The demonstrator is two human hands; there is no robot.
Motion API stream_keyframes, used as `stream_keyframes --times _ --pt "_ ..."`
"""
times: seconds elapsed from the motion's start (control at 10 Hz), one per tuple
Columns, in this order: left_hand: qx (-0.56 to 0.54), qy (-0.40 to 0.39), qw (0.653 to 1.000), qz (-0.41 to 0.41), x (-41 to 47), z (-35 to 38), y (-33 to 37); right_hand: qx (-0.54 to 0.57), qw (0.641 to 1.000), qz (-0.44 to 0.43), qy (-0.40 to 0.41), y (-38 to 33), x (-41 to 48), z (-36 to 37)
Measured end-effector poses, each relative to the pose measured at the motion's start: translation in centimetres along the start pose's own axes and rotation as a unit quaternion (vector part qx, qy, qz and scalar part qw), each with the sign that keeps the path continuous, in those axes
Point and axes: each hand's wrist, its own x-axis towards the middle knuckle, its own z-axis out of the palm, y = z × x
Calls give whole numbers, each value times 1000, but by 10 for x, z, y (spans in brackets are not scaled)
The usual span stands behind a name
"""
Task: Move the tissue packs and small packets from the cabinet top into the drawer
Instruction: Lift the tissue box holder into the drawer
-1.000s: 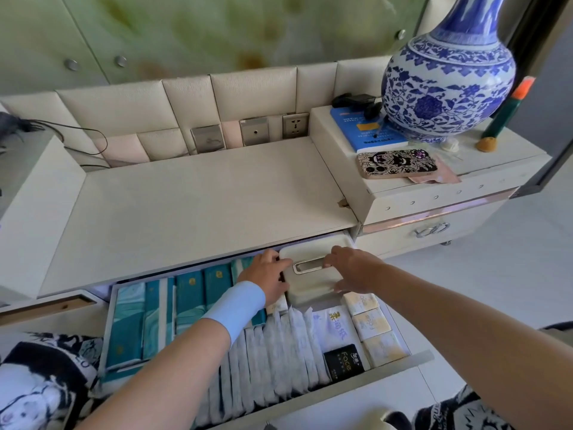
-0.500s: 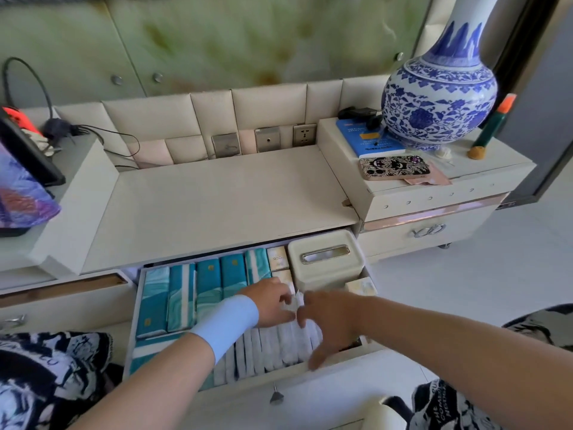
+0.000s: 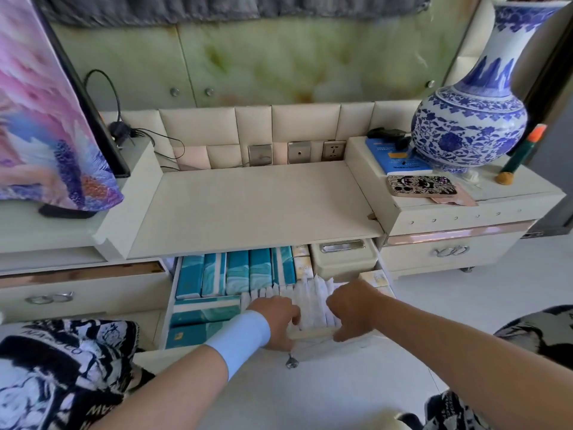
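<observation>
Head view: the drawer (image 3: 170,305) under the counter (image 3: 254,206) stands open. Teal tissue packs (image 3: 237,271) stand upright in a row along its back left, with more lying flat in front of them. White small packets (image 3: 311,302) are lined on edge along the front. A cream tissue box (image 3: 341,259) sits in the back right corner.

The left hand (image 3: 276,321) (white wristband (image 3: 238,338) on that arm) has its grip curled over the drawer's front edge, fingers among the packets. The right hand (image 3: 352,308) grips the same edge just beside it, thumb pointing down outside. On the raised counter to the right stand a blue-and-white vase (image 3: 471,119) and a patterned phone (image 3: 421,185).
</observation>
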Motion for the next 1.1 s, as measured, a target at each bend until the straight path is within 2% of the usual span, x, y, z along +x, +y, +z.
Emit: stream_keyframes --times 0.1,0.2,0.3,0.4,0.5,0.6,0.7,0.8,0.9,1.0,1.1 --pt "-11 63 997 -46 2 -6 -15 -35 997 62 13 9 9 -7" --pt "-50 82 983 -157 2 -17 -30 2 990 143 16 15 22 -8" --pt "-128 48 954 -267 0 -24 -44 63 972 225 29 13 36 -7" --pt "-426 16 842 -332 4 -20 -61 208 936 283 32 9 45 -6" --pt "-654 29 679 -332 13 -16 -72 477 824 306 20 12 58 -10" --pt "-773 59 555 -303 25 -15 -76 698 632 335 34 18 72 -19" --pt "-839 114 458 -272 38 -16 -85 805 490 330 50 24 86 -24" --pt "-872 152 390 -253 45 -19 -97 843 433 309 77 32 95 -32" --pt "-880 162 380 -236 51 -24 -104 863 405 286 93 39 102 -38" --pt "-880 164 385 -225 57 -23 -109 860 411 285 102 43 108 -37" --pt "-865 153 417 -232 58 -23 -109 845 437 291 97 39 111 -39"
